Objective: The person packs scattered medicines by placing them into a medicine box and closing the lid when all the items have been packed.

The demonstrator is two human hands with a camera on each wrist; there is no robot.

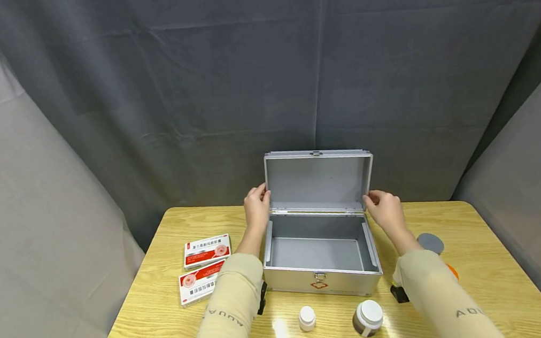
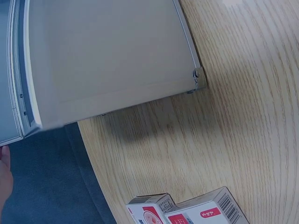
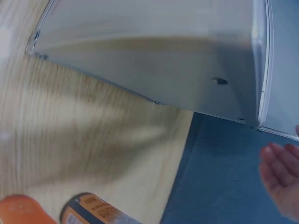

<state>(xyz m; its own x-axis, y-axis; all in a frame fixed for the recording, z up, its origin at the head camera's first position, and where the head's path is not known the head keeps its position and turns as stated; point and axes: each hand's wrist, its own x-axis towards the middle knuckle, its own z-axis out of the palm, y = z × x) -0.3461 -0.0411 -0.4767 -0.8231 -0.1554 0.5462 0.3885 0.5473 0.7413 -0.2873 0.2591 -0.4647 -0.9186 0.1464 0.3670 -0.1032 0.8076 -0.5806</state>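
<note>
Has small white bottle and white-lidded jar nearest, before open aluminium first-aid case. Hides part of nearer capsule box behind left sleeve, orange container behind right sleeve. Pinches raised lid at both sides with left hand and right hand, before grey curtain.

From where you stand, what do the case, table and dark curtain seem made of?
Case: likely aluminium, satin silver, with bright edging. Table: wood or printed laminate, slightly glossy; grain and glare show. Dark curtain: cloth, matte, judging by soft folds.
</note>
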